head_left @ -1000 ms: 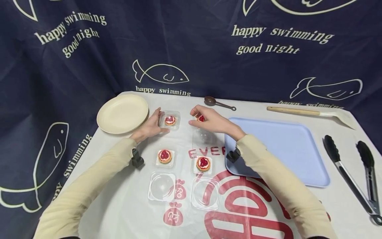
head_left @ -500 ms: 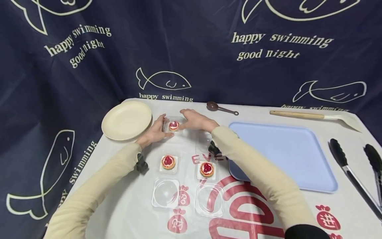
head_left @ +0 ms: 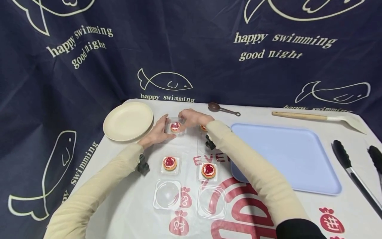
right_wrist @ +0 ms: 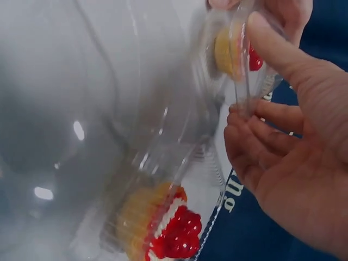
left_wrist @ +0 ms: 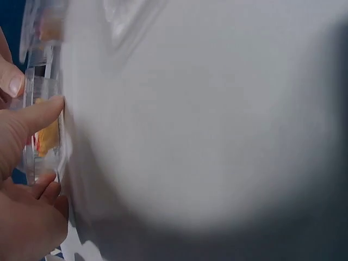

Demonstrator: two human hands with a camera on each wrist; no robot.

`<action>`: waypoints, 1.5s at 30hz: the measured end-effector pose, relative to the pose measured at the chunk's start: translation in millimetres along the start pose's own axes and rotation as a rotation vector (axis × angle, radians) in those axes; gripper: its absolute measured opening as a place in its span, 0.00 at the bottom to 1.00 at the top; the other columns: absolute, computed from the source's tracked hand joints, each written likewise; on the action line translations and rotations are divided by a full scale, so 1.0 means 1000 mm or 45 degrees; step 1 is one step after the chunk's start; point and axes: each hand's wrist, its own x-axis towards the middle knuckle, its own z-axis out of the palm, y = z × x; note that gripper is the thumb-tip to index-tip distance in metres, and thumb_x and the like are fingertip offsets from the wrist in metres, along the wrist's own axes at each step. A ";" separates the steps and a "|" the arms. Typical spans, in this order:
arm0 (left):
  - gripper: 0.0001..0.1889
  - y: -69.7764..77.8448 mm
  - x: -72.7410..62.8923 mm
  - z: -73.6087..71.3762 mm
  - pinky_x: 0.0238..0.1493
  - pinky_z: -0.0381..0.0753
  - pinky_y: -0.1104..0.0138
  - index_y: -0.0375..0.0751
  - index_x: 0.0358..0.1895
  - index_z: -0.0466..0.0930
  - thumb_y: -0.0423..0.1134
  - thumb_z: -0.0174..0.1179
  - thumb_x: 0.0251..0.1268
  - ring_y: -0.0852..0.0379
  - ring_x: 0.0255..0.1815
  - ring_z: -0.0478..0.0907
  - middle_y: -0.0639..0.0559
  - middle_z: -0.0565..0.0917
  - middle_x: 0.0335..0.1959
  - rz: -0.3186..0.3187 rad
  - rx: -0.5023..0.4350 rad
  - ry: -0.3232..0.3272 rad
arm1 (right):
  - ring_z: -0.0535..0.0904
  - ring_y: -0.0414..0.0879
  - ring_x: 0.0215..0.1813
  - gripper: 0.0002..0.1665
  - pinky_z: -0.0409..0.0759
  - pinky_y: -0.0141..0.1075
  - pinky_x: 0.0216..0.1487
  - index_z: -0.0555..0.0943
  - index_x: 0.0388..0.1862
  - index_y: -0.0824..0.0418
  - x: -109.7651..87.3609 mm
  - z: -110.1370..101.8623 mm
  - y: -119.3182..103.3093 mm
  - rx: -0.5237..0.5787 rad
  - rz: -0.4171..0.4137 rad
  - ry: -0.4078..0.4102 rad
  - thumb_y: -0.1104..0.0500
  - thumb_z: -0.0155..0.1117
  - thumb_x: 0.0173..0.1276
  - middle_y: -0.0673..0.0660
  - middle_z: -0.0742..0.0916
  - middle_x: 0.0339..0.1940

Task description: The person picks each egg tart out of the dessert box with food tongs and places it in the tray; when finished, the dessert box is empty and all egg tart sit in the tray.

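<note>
A clear plastic box (head_left: 180,132) with a cherry-topped tart (head_left: 175,126) inside stands at the back of the table. Its lid lies over the tart. My left hand (head_left: 158,132) grips the box from the left, thumb and fingers at its sides. From the right, my right hand (head_left: 193,118) pinches the box's edge, its thumb (right_wrist: 272,46) on the lid and its fingers curled below. Just right of it, a second tart (right_wrist: 182,234) sits in another box, mostly hidden by my right wrist in the head view.
Nearer me, two more tarts (head_left: 169,163) sit in opened boxes, their clear lids (head_left: 167,195) folded toward me. A cream plate (head_left: 128,121) stands left, a blue tray (head_left: 286,156) right. A brown spoon (head_left: 214,107), a spatula (head_left: 299,116) and tongs (head_left: 355,179) lie beyond.
My right hand has moved left from the right-hand back tart to the box at my left hand. The left hand stays on that box. The head view has shifted slightly.
</note>
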 end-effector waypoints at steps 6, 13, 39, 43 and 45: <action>0.53 0.002 0.002 0.000 0.76 0.49 0.47 0.26 0.75 0.40 0.35 0.70 0.54 0.35 0.74 0.54 0.27 0.61 0.71 -0.002 0.020 -0.001 | 0.73 0.47 0.46 0.34 0.74 0.37 0.53 0.77 0.59 0.66 0.002 -0.002 0.002 -0.008 0.029 0.021 0.53 0.76 0.56 0.58 0.82 0.51; 0.52 0.005 0.005 -0.003 0.72 0.48 0.38 0.25 0.74 0.42 0.36 0.70 0.54 0.34 0.72 0.57 0.29 0.65 0.68 0.037 0.116 -0.005 | 0.72 0.48 0.48 0.38 0.74 0.37 0.54 0.77 0.58 0.66 0.002 -0.005 0.001 -0.069 0.027 0.079 0.51 0.80 0.51 0.58 0.81 0.48; 0.54 0.013 0.006 -0.005 0.74 0.50 0.43 0.23 0.74 0.42 0.36 0.72 0.52 0.33 0.73 0.55 0.26 0.63 0.68 0.022 0.160 -0.024 | 0.75 0.53 0.55 0.35 0.74 0.39 0.61 0.79 0.57 0.70 -0.006 0.003 -0.001 -0.113 -0.078 0.239 0.56 0.78 0.53 0.63 0.81 0.52; 0.56 0.013 0.006 -0.005 0.74 0.53 0.43 0.24 0.74 0.40 0.36 0.73 0.50 0.33 0.72 0.57 0.27 0.67 0.66 -0.013 0.161 -0.012 | 0.75 0.52 0.52 0.32 0.76 0.39 0.58 0.80 0.54 0.69 -0.007 0.005 -0.003 -0.133 -0.124 0.280 0.57 0.78 0.52 0.63 0.81 0.50; 0.57 0.013 0.006 -0.004 0.73 0.54 0.43 0.25 0.74 0.38 0.36 0.73 0.49 0.33 0.71 0.58 0.27 0.68 0.65 -0.041 0.169 -0.014 | 0.75 0.52 0.52 0.32 0.76 0.40 0.58 0.80 0.54 0.68 -0.008 0.007 -0.004 -0.128 -0.115 0.290 0.57 0.79 0.52 0.62 0.81 0.51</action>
